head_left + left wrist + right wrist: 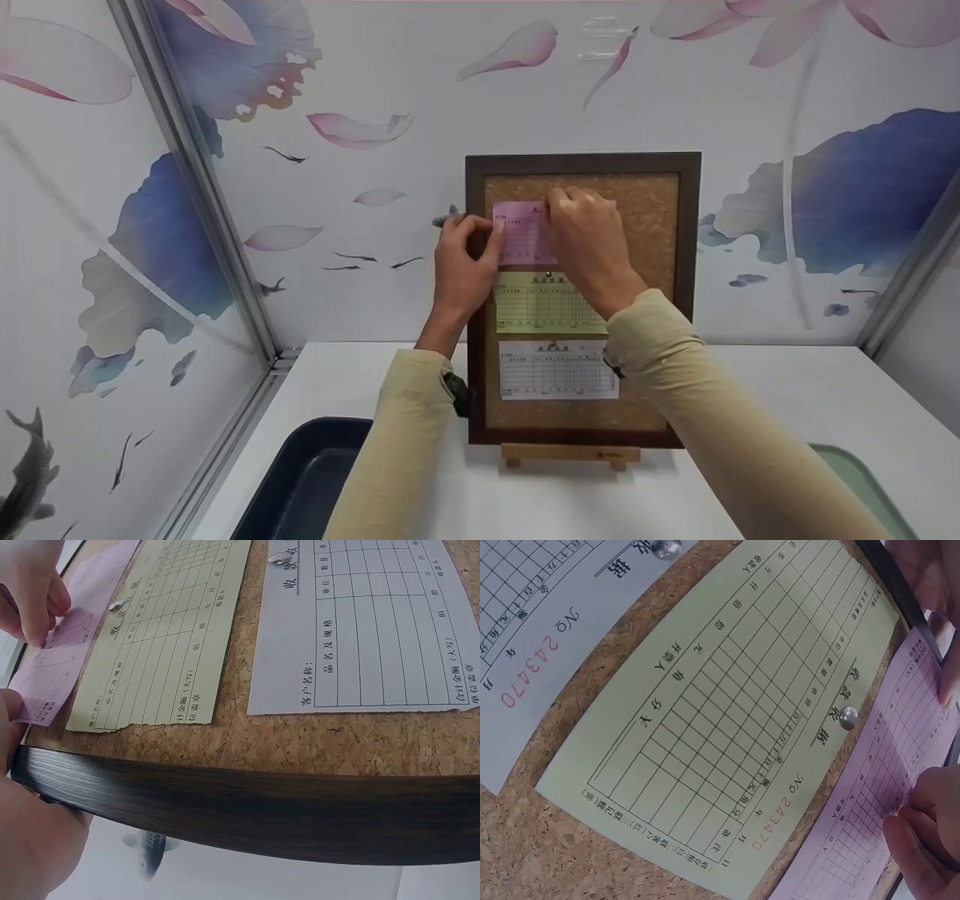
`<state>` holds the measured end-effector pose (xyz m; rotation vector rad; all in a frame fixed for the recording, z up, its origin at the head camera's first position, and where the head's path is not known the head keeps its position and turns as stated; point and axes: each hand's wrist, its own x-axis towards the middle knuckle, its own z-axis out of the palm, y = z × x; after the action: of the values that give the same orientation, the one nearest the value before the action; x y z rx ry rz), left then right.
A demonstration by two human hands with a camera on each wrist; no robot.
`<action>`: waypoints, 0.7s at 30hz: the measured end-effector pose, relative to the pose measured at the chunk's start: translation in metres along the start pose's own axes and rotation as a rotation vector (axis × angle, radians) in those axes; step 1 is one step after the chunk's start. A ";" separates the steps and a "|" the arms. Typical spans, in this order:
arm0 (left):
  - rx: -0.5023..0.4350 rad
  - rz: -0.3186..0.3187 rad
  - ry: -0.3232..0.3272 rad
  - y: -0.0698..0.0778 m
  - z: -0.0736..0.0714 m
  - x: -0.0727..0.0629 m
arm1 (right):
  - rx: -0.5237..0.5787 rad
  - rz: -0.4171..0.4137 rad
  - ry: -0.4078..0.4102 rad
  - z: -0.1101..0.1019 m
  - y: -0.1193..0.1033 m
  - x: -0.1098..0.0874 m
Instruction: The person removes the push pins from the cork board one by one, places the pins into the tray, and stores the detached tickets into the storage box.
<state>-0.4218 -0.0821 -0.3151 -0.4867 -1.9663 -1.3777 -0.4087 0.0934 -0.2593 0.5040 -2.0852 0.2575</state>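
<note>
A dark-framed cork board (pixel 649 247) carries three printed receipt slips. The pink slip (pixel 516 236) is uppermost, above the green slip (pixel 529 307) and the white slip (pixel 559 375). My left hand (pixel 466 259) grips the board's left edge, its thumb at the pink slip's left side. Over that slip's upper middle, my right hand (pixel 592 236) pinches with curled fingertips against the paper, covering its right part. A tiny glint shows at those fingertips in the right wrist view; the thumbtack there is mostly hidden. A silver thumbtack (pixel 848 718) fastens the green slip, another thumbtack (pixel 666 549) the white one.
The board leans on a small wooden easel (pixel 570 454) standing on a white table (pixel 750 390). A dark blue tray (pixel 300 480) lies at the left, partly behind the left sleeve. At the right, a pale green tray (pixel 855 472) shows beside the right sleeve. Printed panels surround the table.
</note>
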 end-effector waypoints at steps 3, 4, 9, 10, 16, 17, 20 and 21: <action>-0.001 -0.002 0.000 0.001 0.000 0.000 | 0.023 0.005 0.004 0.000 0.001 0.000; -0.001 -0.005 0.000 0.001 0.000 0.000 | 0.027 0.008 0.005 0.000 0.002 -0.001; -0.001 -0.018 -0.002 0.001 0.000 -0.001 | 0.061 0.017 0.023 0.001 0.004 -0.003; -0.001 -0.020 -0.002 0.002 0.000 -0.001 | 0.064 0.012 0.028 0.001 0.005 -0.003; -0.008 -0.015 0.000 0.003 0.000 -0.001 | 0.063 -0.022 0.055 0.000 0.005 -0.004; -0.007 -0.014 0.000 0.003 0.000 -0.001 | 0.062 -0.026 0.056 0.000 0.006 -0.005; 0.001 -0.013 0.001 0.003 0.000 -0.001 | 0.060 -0.043 0.060 0.001 0.007 -0.006; 0.001 -0.011 -0.001 0.003 0.000 -0.001 | 0.063 -0.049 0.061 0.001 0.007 -0.007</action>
<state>-0.4192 -0.0812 -0.3141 -0.4761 -1.9731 -1.3837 -0.4096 0.1015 -0.2657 0.5771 -2.0075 0.3077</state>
